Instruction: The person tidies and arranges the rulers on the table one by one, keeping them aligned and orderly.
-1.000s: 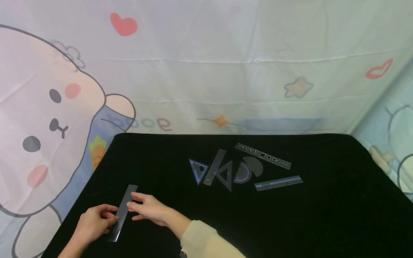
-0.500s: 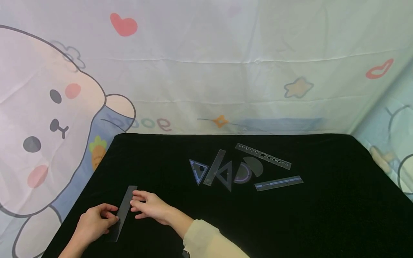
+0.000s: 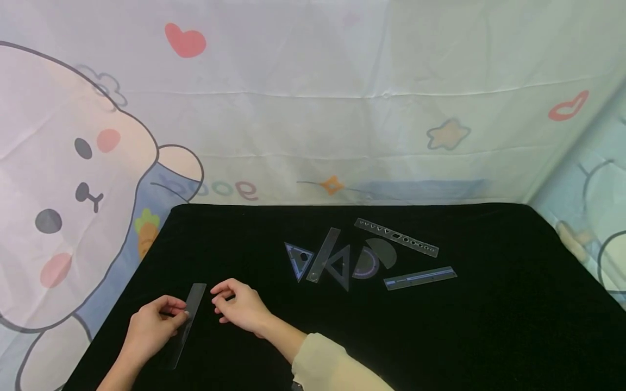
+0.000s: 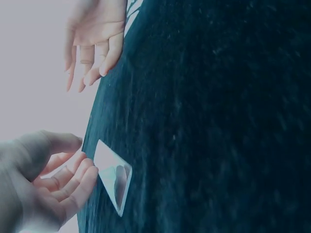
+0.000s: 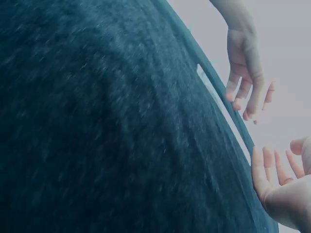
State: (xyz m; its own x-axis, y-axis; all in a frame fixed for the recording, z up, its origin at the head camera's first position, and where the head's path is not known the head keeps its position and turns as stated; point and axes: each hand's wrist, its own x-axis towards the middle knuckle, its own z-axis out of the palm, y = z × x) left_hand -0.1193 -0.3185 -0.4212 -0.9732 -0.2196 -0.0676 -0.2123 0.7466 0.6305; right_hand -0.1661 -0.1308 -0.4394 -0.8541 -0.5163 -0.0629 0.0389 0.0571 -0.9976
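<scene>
A clear ruler (image 3: 192, 309) lies slanted at the left of the black cloth. My left hand (image 3: 154, 327) is over its left side, thumb and fingers loosely bent; in the left wrist view the fingertips come right at the edge of the ruler (image 4: 112, 177). In the right wrist view the left hand (image 5: 245, 63) hangs relaxed beside the strip of ruler (image 5: 223, 111). My right hand (image 3: 240, 307) hovers to the right of the ruler's far end, apart from it, fingers relaxed and holding nothing.
Mid-table lie a blue-marked set square (image 3: 299, 260), a clear ruler (image 3: 324, 255), a clear set square (image 3: 339, 267), a purple-marked protractor (image 3: 365, 263) and a plain protractor (image 3: 383, 252). Farther right are a stencil ruler (image 3: 396, 237) and a blue-striped ruler (image 3: 420, 278). A printed curtain (image 3: 293, 125) hangs behind.
My right hand has drawn away from the ruler toward the right and up. My left hand has shifted slightly right and up, while the ruler stays nearly where it was.
</scene>
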